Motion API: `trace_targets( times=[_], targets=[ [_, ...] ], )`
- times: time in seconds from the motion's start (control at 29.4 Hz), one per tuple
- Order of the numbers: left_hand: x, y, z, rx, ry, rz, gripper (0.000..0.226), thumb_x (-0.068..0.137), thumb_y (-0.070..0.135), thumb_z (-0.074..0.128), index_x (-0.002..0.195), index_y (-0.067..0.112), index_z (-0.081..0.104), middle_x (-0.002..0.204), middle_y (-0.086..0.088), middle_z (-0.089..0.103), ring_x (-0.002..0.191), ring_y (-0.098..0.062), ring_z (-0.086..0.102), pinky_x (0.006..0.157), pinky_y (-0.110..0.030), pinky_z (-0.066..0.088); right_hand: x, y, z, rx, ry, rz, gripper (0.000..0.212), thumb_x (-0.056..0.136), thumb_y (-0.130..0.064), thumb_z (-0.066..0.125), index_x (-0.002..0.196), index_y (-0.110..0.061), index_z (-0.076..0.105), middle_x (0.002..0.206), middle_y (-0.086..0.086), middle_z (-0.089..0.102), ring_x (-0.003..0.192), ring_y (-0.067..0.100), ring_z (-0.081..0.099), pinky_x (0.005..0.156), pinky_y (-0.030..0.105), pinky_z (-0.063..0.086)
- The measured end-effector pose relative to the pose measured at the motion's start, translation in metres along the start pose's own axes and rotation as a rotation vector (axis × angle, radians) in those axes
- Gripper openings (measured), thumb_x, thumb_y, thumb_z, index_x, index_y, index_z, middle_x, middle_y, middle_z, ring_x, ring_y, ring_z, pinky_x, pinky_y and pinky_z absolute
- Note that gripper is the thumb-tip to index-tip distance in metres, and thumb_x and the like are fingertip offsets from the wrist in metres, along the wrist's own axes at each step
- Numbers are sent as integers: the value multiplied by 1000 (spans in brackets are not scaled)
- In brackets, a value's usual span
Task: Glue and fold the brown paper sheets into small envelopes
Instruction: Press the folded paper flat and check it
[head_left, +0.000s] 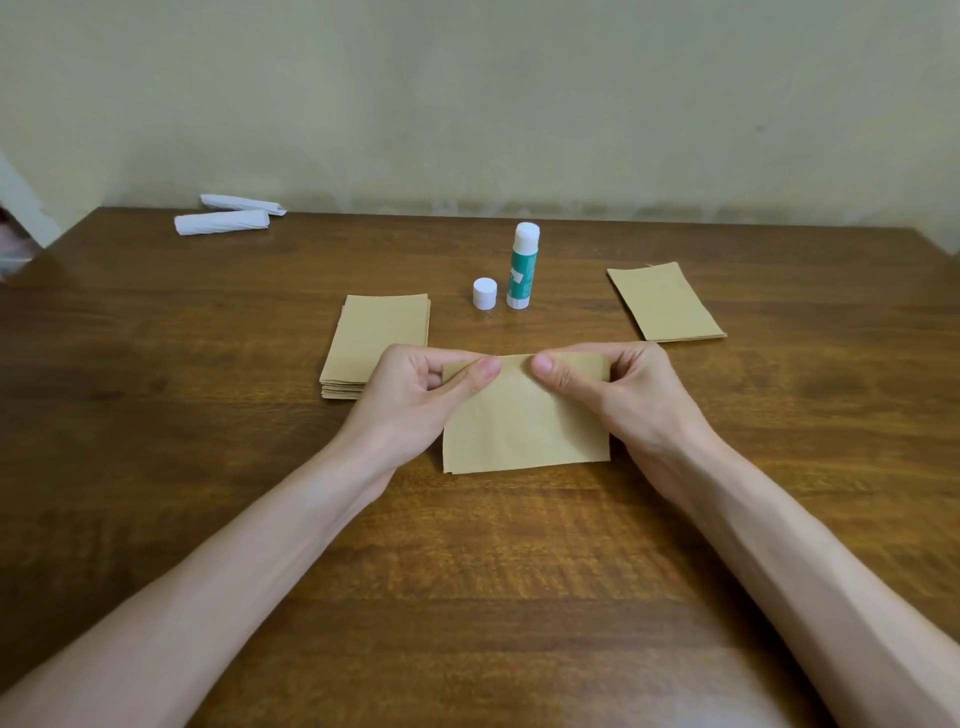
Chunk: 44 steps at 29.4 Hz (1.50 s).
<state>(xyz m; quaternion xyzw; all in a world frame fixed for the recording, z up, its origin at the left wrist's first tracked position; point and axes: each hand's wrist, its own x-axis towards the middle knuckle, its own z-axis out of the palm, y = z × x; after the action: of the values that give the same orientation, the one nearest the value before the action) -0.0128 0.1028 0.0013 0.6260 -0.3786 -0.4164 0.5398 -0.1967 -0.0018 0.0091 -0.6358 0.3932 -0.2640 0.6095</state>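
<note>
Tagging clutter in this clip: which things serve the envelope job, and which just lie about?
Job: brown sheet, pinched by left hand and right hand; sheet stack; second pile; glue stick; cap.
Idle: white paper rolls, far left.

Tan-brown paper sheet (524, 421) at centre; matching stack (376, 338) to its left. The glue stick (522, 267) is teal and white, its cap (484, 293) white. Dark brown wood-grain tabletop (208, 364); white paper rolls (223, 221) upper left.
</note>
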Motion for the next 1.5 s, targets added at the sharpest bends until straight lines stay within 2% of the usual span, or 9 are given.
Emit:
trace_targets(
  times=[0.14,0.27,0.48,0.65,0.78,0.95,1.06,1.26,1.5],
  targets=[
    [2,-1,0,18,17,3,27,93,28,73,115,15,80,107,1,81,106,-11,75,105,-40,55,0,-1,-3,6,12,11,19,90,-31,80,99,-16,85,96,2,82,92,18,78,79,31,59],
    [2,-1,-3,32,18,7,26,93,29,73,115,16,80,107,2,81,106,-10,75,106,-40,55,0,-1,-4,34,22,31,21,89,-31,80,104,-16,84,96,3,82,96,17,78,88,32,61],
    [3,0,-6,32,22,3,26,92,30,75,114,17,80,108,2,81,108,-9,74,108,-39,53,-1,-3,-8,54,-1,40,20,93,-27,77,104,-12,83,99,3,82,97,14,78,86,29,60],
    [4,1,-8,71,37,3,17,91,33,76,107,28,81,105,13,80,105,4,71,95,-14,50,1,-4,-11,35,-19,56,22,96,-28,72,107,-12,83,105,2,82,103,16,77,94,37,60],
    [5,1,-9,87,43,-1,13,91,33,76,102,32,80,102,17,79,101,9,70,81,-3,48,-1,-5,-13,40,-35,67,24,98,-28,69,110,-11,82,106,2,82,103,16,77,94,36,61],
    [0,7,-7,-60,9,-69,17,94,27,72,107,18,80,103,3,81,98,-6,76,77,-16,59,0,-5,-13,26,51,49,22,96,-29,71,109,-15,82,101,-1,82,100,12,77,94,37,61],
    [-3,10,-6,-117,14,-88,16,97,24,69,105,14,79,101,-1,81,95,-10,78,72,-18,59,0,-6,-13,34,76,49,23,96,-31,72,109,-16,82,102,-3,82,103,12,76,98,40,60],
    [-3,11,-3,-138,32,-63,16,97,23,68,104,13,79,99,-3,82,93,-12,78,70,-19,59,2,-3,-11,157,-58,90,41,79,-43,85,115,-24,81,115,2,79,112,22,74,97,42,59],
    [-6,9,4,-139,-32,-35,21,92,29,73,104,14,80,102,-2,81,99,-10,77,79,-20,61,-2,3,1,150,-53,56,34,82,-28,88,106,-4,81,107,14,80,105,35,76,103,56,57]
  ],
)
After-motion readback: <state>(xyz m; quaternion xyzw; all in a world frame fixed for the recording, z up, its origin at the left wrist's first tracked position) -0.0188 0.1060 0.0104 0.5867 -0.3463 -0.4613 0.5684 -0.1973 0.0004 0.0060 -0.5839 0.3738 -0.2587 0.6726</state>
